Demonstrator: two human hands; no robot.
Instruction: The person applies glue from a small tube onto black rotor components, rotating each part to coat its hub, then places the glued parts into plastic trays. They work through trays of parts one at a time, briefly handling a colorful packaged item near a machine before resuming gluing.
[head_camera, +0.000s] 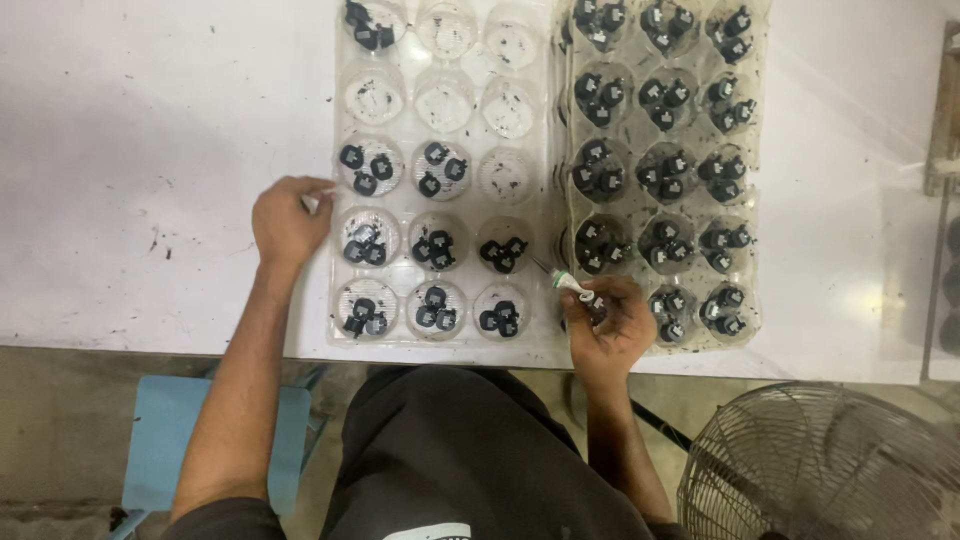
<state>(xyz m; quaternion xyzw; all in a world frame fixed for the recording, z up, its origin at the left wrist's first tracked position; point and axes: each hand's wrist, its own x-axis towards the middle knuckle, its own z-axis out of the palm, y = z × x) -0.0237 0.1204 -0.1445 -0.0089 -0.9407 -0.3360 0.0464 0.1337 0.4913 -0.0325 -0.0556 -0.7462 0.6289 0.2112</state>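
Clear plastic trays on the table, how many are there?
2: the left tray by the left hand, the right tray by the right hand. A third may sit off-frame.

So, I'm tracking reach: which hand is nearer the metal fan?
Right. The right hand is just up-left of the fan; the left hand is far across both trays.

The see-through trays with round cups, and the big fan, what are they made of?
The clear cupped trays look like thin glossy plastic: see-through, with shiny glints and dark smudges. The round fan guard looks like metal wire: thin grey bars, though painted plastic is possible.
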